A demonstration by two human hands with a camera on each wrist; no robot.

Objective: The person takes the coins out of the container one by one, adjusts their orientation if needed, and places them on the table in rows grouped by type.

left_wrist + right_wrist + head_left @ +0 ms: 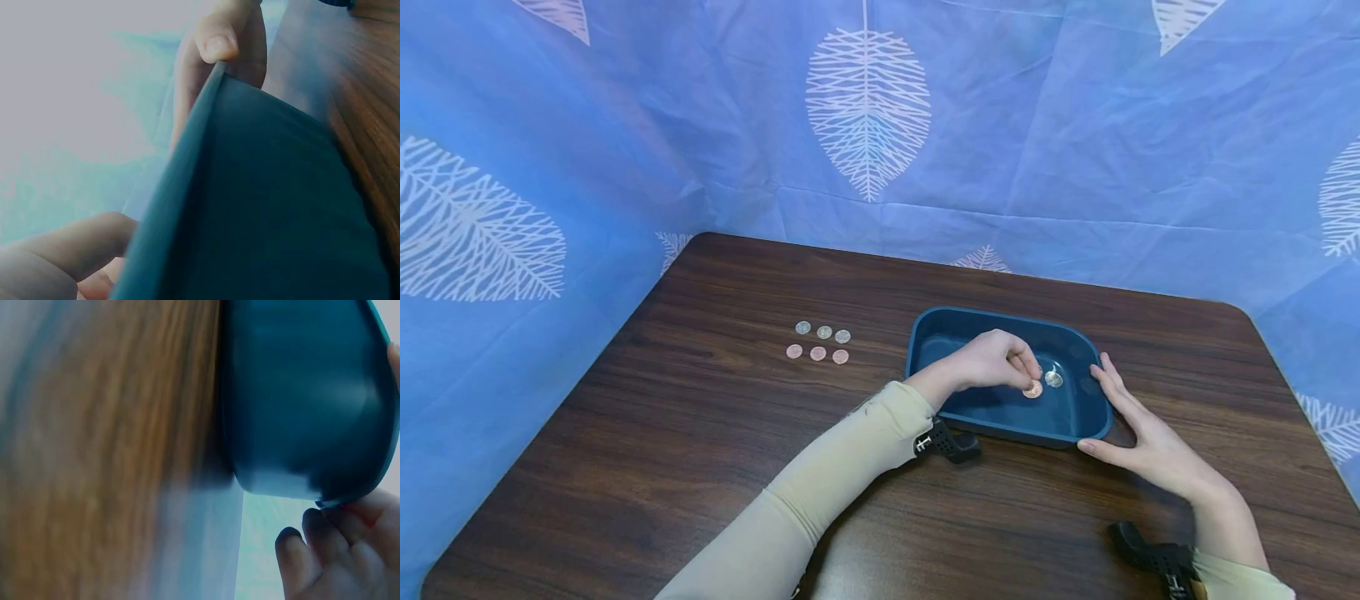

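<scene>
A dark blue rectangular tray (1000, 423) stands on the table. My left hand (996, 360) reaches over its front rim, thumb and fingers pinching a copper coin (1033, 390) low inside. Close by, a silver coin (1054, 379) lies in the tray. My right hand (1157, 442) is spread along the tray's right end, with the thumb at the front corner and fingertips on the far part of the rim. In the left wrist view the tray's wall (281, 187) hides the coins; the right wrist view shows the tray's outer side (300, 394).
Left of the tray, three silver coins (824, 332) lie in a row behind three copper coins (817, 353) on the dark wooden table (715, 433). A blue cloth (1000, 150) with white leaf prints hangs behind the table and along its sides. Each wrist wears a black camera mount (955, 443).
</scene>
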